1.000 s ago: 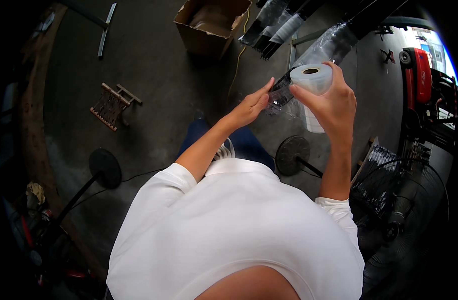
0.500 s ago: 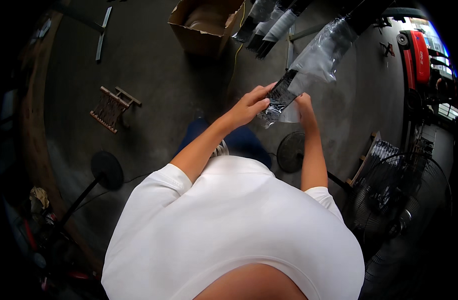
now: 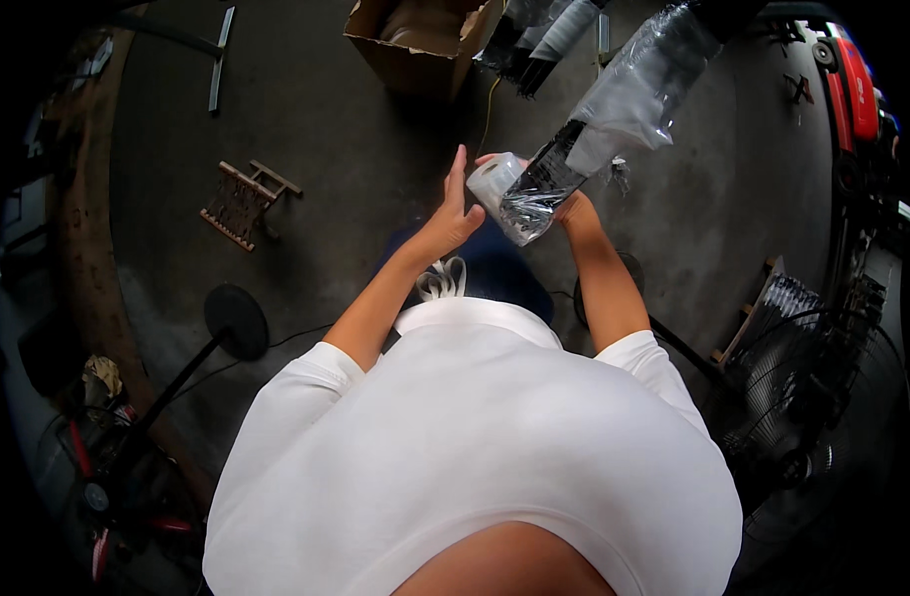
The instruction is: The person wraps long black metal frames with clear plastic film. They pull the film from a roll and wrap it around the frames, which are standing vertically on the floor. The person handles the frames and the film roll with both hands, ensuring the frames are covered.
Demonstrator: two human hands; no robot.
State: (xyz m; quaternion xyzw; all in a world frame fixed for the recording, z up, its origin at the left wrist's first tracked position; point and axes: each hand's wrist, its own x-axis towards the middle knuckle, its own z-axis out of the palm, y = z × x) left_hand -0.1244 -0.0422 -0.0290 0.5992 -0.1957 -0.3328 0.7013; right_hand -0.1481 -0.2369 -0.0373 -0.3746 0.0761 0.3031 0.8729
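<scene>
A long dark bundle (image 3: 555,164) slants in from the upper right, its near end wrapped in shiny clear film. More clear plastic (image 3: 633,94) is bunched loosely farther up it. A roll of clear stretch film (image 3: 494,183) sits against the bundle's left side. My right hand (image 3: 571,210) reaches under the bundle; its fingertips show behind the roll, which it appears to grip, while the palm is hidden. Just left of the roll, my left hand (image 3: 449,217) is open, fingers stretched and thumb apart, touching nothing.
An open cardboard box (image 3: 415,55) stands ahead, beside other film-wrapped bundle ends (image 3: 554,40). A small wooden stool (image 3: 244,204) is on the left. Round-based stands (image 3: 236,320) and a caged fan (image 3: 802,397) flank me. Red machinery (image 3: 854,89) stands far right.
My left hand has come off the bundle's wrapped end and opened to the left. My right hand has passed beneath the bundle, and the film roll now shows on its left side.
</scene>
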